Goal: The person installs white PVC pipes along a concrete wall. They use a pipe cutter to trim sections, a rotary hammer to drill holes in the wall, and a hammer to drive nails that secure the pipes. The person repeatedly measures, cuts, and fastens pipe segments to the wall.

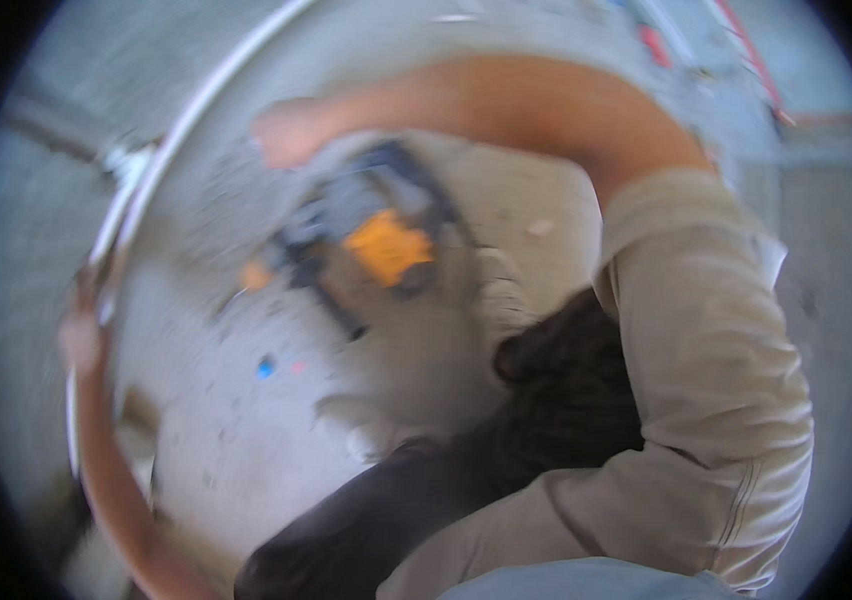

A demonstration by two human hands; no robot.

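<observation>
A long white pipe [208, 98], bent by the lens, runs down the left side along the wall. My left hand [84, 330] is closed around its lower part, with the fingers up along it. My right arm reaches across the top of the view. At its end, my right hand [291, 132] is curled closed to the right of the pipe and apart from it. Blur hides whether anything is in its fingers. Below that hand, an orange and dark grey power tool [388, 247] lies on the floor, its exact kind smeared.
My shoes [361, 435] stand on the dusty concrete floor [236, 450]. A small blue piece [265, 367] lies between the power tool and my feet. A white fitting [126, 162] sits beside the pipe. Red pipe-like lengths [746, 55] and a red object [654, 46] are at the far right.
</observation>
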